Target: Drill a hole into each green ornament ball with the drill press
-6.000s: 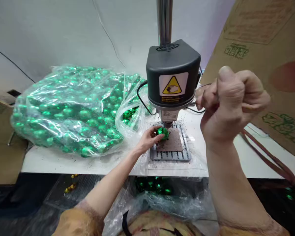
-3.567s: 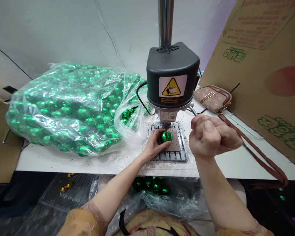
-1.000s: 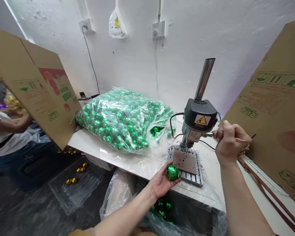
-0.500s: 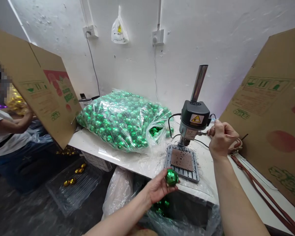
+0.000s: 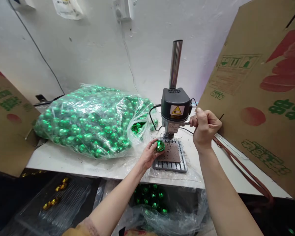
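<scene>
My left hand point(image 5: 149, 153) holds a shiny green faceted ball point(image 5: 160, 146) between thumb and fingers, at the left edge of a brown square pad point(image 5: 170, 156). The pad lies on the slotted grey base point(image 5: 170, 167) of a small bench drill press point(image 5: 176, 105). Dark shavings are scattered around the base. At the press's right side, my right hand point(image 5: 206, 126) is closed around its feed lever point(image 5: 186, 123), most of which the fingers hide. The drill chuck point(image 5: 170, 135) is above the pad, just right of the ball.
A large clear bag of green balls point(image 5: 88, 121) lies left of the press, its mouth facing right. More green balls point(image 5: 152, 195) sit in a plastic-lined container below the table edge. Cardboard panels point(image 5: 255, 108) flank the table. A brown strap point(image 5: 243, 167) runs along the right.
My left hand has carried the green ball up from the table's front edge to the pad under the drill. My right hand stays on the lever. The view has turned right.
</scene>
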### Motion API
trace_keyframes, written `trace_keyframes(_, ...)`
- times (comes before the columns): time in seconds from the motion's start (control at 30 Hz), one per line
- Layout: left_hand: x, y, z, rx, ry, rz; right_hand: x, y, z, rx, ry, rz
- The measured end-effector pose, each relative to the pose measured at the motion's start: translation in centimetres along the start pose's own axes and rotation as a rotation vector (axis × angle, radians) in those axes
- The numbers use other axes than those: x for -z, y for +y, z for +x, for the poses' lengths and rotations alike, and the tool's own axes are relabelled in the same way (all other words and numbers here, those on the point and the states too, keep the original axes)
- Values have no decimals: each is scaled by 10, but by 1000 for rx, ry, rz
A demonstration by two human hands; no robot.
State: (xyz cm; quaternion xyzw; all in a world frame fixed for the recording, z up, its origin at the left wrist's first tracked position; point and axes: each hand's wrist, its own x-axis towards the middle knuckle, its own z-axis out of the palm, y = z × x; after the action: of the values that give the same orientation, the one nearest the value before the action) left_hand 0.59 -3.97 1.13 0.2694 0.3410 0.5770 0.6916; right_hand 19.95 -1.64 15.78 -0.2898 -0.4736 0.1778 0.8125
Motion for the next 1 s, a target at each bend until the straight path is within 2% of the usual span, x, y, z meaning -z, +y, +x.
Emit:
trace_keyframes(0.2, 4, -12, 11, -120, 57, 254, -1, -3, -1, 29, -5, -22)
trace_keyframes(0.4, 5, -20, 23, -258, -6, 479, -2, -6, -3, 54, 7, -6)
trace_keyframes(0.57, 8, -23, 32, -261, -38, 538, -3, -8, -3, 54, 11, -4)
trace_keyframes(0.77, 6, -25, 32, -297, -39, 683, -5, -10, -3, 88, 27, 46)
trace_keyframes(1.0, -2, -33, 24, -356, -154, 803, -4, -9, -4, 95, 38, 31)
